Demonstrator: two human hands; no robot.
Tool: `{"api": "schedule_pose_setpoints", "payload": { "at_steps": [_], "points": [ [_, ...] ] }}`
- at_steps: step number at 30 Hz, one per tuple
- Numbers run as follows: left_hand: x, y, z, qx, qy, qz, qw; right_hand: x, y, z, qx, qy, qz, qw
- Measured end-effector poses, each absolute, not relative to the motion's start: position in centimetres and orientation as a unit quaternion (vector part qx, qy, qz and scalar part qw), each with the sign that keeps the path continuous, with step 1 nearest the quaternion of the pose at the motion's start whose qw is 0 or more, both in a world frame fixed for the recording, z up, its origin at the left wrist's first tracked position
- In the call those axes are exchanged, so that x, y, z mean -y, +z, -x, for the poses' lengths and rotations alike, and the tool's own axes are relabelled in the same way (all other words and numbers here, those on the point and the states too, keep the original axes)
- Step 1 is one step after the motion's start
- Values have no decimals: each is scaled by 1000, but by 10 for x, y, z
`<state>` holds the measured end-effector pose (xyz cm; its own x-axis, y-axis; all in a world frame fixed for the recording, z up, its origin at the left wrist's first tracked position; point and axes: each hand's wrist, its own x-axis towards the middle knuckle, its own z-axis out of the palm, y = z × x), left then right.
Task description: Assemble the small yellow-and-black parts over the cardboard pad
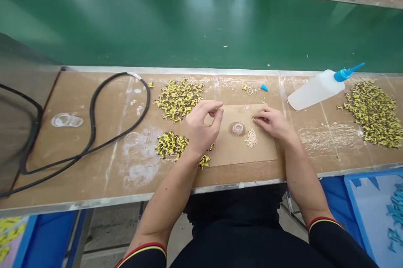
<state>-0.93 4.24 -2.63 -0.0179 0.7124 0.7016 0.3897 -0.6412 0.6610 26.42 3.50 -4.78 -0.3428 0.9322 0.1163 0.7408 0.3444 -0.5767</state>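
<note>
My left hand (203, 127) is raised over the left edge of a cardboard sheet (226, 150), thumb and forefinger pinched together. A speck of yellow shows at its fingertips, probably one of the small yellow-and-dark pieces. My right hand (272, 123) rests at the sheet's right side, fingertips closed on what looks like a tiny pale piece. Between the hands, a small clear round dish (238, 128) sits on a wet-looking patch. Just right of the dish lies a little pile of tiny pale pieces (251, 138). Yellow-and-dark pieces (171, 144) are heaped beside my left wrist.
Another yellow heap (179, 98) lies behind, and a larger one (374, 114) far right. A white squeeze bottle (316, 90) with blue nozzle lies tilted nearby. A blue cap (264, 88) lies behind the sheet. Black cable (91, 112) loops at left. Blue trays (349, 192) stand below the edge.
</note>
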Motion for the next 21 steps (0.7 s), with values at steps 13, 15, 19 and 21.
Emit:
{"api": "schedule_pose_setpoints", "payload": {
  "at_steps": [13,15,19,21],
  "points": [
    [-39,-19,10,-427,607,-657,130,-30,-40,-245,802,139,569,119],
    [-41,-20,10,-425,612,-653,134,-31,-41,-245,802,148,568,111],
    [-43,-21,10,-421,617,-649,145,-32,-41,-252,793,186,560,150],
    [-43,-21,11,-420,619,-645,156,-32,-39,-258,791,217,538,193]
  ]
}}
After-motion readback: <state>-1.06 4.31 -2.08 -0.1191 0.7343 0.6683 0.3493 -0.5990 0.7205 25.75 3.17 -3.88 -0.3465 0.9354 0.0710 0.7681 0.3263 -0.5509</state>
